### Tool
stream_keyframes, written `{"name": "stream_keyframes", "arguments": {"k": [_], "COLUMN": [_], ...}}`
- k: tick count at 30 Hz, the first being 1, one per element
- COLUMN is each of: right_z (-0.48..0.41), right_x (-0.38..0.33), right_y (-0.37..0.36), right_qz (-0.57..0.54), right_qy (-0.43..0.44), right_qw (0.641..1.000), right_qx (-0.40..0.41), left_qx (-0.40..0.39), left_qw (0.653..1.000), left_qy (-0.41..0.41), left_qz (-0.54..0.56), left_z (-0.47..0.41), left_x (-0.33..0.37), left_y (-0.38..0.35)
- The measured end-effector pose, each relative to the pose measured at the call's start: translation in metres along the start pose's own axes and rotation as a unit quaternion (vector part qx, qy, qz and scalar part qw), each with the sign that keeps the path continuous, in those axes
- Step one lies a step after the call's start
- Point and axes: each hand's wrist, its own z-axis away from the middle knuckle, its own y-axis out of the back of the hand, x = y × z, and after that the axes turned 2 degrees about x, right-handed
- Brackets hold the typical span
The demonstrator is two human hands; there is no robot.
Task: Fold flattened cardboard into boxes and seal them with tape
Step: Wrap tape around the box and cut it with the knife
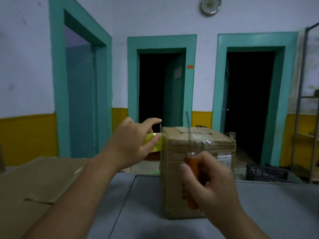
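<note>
1. While the box stands upright on the grey table, its top flaps lie closed, and a strip of clear tape shines across the near top edge.
2. The left grip holds the yellow tape roll against the box's upper left corner, with fingers and thumb curled about the roll.
3. The right grip is clenched round the orange handle of a knife. Its thin blade points up in front of the box's near face.
4. The box looks empty and light, so a sideways pull of tape would likely slide or tip it. Pressing down on the top or bracing a corner should steady it.
5. Corrugated walls are probably stiff along the folds but give at mid-panel, so corners and edges are the better places to hold.
6. The tape is likely thin, sticky and prone to twisting. Holding the roll by its sides should keep the strip taut for a cut.
7. Flattened cardboard lies on the table to the left. It looks flexible and is probably best lifted by two opposite edges.
</note>
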Motion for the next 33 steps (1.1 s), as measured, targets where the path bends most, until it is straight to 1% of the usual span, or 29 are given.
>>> {"name": "stream_keyframes", "arguments": {"k": [2,3,8,11,13,15,16,17,22,27,29,33], "right_z": [-0.008,-0.011,-0.01,-0.01,-0.011,-0.011,-0.011,-0.011,-0.012,-0.009,-0.011,-0.014], "right_x": [0.007,0.011,0.027,0.032,0.033,0.036,0.037,0.039,0.047,0.06,0.062,0.068], "right_y": [0.012,0.015,0.016,0.015,0.016,0.019,0.02,0.021,0.025,0.027,0.028,0.033], "right_qz": [0.028,0.044,0.119,0.138,0.136,0.131,0.132,0.137,0.152,0.171,0.177,0.16], "right_qy": [0.015,0.016,0.023,0.035,0.038,0.039,0.04,0.044,0.062,0.071,0.07,0.048], "right_qw": [0.999,0.998,0.993,0.99,0.99,0.99,0.99,0.989,0.986,0.983,0.982,0.986], "right_qx": [0.038,0.042,-0.006,-0.016,-0.017,-0.021,-0.022,-0.02,-0.014,-0.015,-0.02,-0.026], "left_qx": [-0.035,-0.049,-0.11,-0.144,-0.169,-0.198,-0.21,-0.217,-0.252,-0.304,-0.329,-0.353], "left_qw": [0.999,0.998,0.985,0.971,0.946,0.899,0.88,0.872,0.868,0.898,0.902,0.91], "left_qy": [0.02,0.033,0.085,0.121,0.146,0.166,0.172,0.175,0.188,0.148,0.138,0.122], "left_qz": [0.009,0.025,0.106,0.15,0.235,0.353,0.39,0.403,0.384,0.283,0.245,0.179], "left_z": [-0.001,-0.001,-0.003,-0.003,-0.003,-0.003,-0.002,-0.001,0.0,-0.024,-0.034,-0.046], "left_x": [0.002,0.002,0.004,0.01,0.017,0.021,0.02,0.018,0.009,0.018,0.022,0.029], "left_y": [0.002,0.002,0.007,0.012,0.012,0.012,0.012,0.011,0.009,0.016,0.02,0.028]}}
